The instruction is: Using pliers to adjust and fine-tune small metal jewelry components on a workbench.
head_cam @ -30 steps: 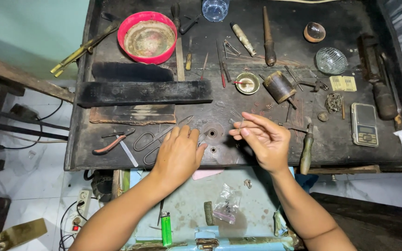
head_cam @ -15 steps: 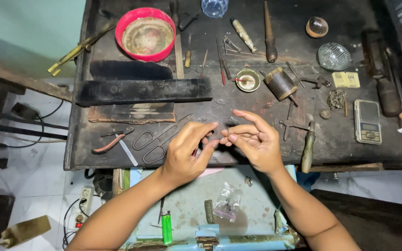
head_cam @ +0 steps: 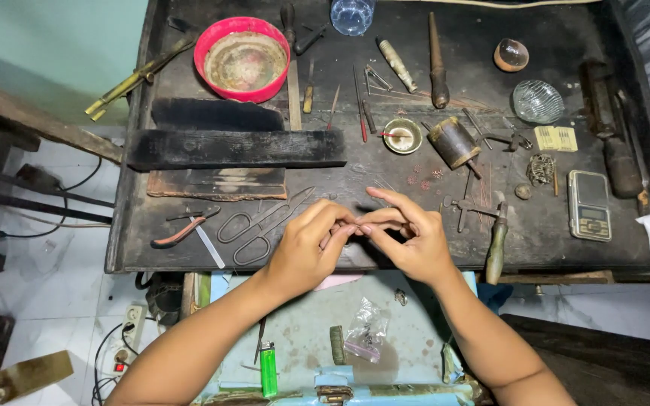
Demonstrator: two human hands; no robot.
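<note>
My left hand (head_cam: 306, 248) and my right hand (head_cam: 408, 237) meet fingertip to fingertip just above the front edge of a dark workbench (head_cam: 415, 248). Both pinch something very small between thumb and forefinger; it is too tiny to make out. Large metal shears (head_cam: 261, 224) lie just left of my left hand, with red-handled pliers (head_cam: 182, 229) further left. A green-handled tool (head_cam: 495, 244) lies right of my right hand.
A red bowl (head_cam: 242, 59), a long black block (head_cam: 235, 148), a small brass dish (head_cam: 402, 136), a wooden mallet (head_cam: 453, 143), a pocket scale (head_cam: 588, 204) and a glass dish (head_cam: 537, 101) crowd the bench. Below it sit a green lighter (head_cam: 268, 368) and a plastic bag (head_cam: 366, 338).
My left hand lifted off the bench and moved right to meet my right hand. Both hands now pinch together at the fingertips.
</note>
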